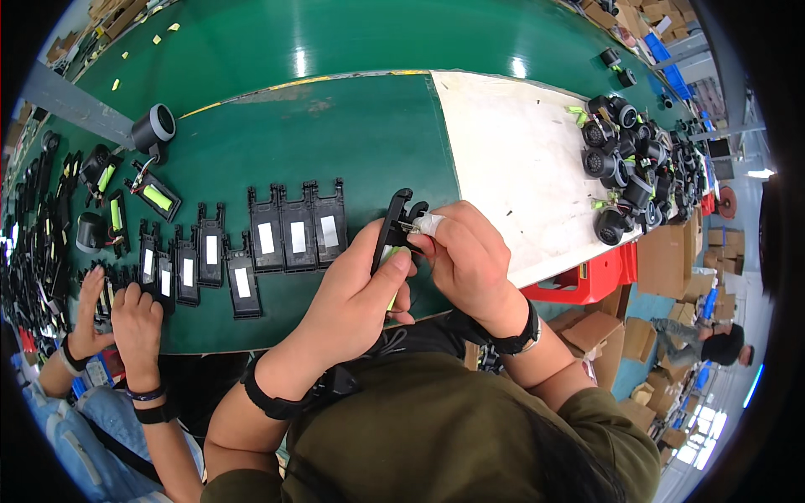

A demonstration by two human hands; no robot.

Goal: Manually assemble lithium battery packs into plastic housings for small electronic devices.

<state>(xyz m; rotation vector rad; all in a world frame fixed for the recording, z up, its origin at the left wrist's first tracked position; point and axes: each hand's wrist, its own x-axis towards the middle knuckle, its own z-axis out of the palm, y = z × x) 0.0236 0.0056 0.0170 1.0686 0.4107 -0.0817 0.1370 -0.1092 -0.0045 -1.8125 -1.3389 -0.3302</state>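
Note:
My left hand (348, 289) is closed around a narrow black plastic housing (388, 230), held tilted above the front of the green table. Part of a light green cell (392, 299) shows between its thumb and fingers. At the hooked upper end of the housing, my right hand (476, 261) is closed in a pinch. A small metallic bit shows beside its fingertips, but what they grip is mostly hidden. White wrapping (428, 224) covers one right fingertip. Just left of my hands lie several flat black plastic covers (298, 239) with white labels.
A co-worker's hands (134, 323) work at the left among black parts. Black round motor-like units (625, 163) are heaped on the white sheet (503, 159) at right. A grey post (80, 105) crosses the far left. A red plastic stool (583, 281) and cardboard boxes (662, 264) stand below right.

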